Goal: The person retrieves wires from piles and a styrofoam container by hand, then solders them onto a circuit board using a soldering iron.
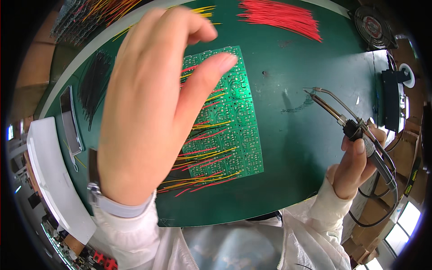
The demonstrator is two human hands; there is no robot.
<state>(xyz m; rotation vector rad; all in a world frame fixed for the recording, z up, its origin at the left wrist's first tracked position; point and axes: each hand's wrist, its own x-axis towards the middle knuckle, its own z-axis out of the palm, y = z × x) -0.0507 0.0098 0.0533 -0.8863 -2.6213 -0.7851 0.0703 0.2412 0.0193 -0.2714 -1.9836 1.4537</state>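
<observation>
My left hand (144, 103), a watch band at its wrist, hovers over the left part of a green circuit board panel (245, 130). Its thumb and index finger are apart, with nothing seen between them; the other fingers are partly hidden. Several red and yellow wires (209, 150) stick out from the board toward the left, some covered by the hand. To the right of the board, my right hand (351, 168) is wrapped round a soldering iron (370, 146) with a thin metal feed tube along it. The iron's tip points up and left, apart from the board.
Bundles of red wires (279, 18), yellow wires (204, 12) and black wires (94, 83) lie on the green table mat (288, 193). A phone (71, 119) rests at the left. A fan (373, 28) and a black device (392, 101) with a white spool stand at the right.
</observation>
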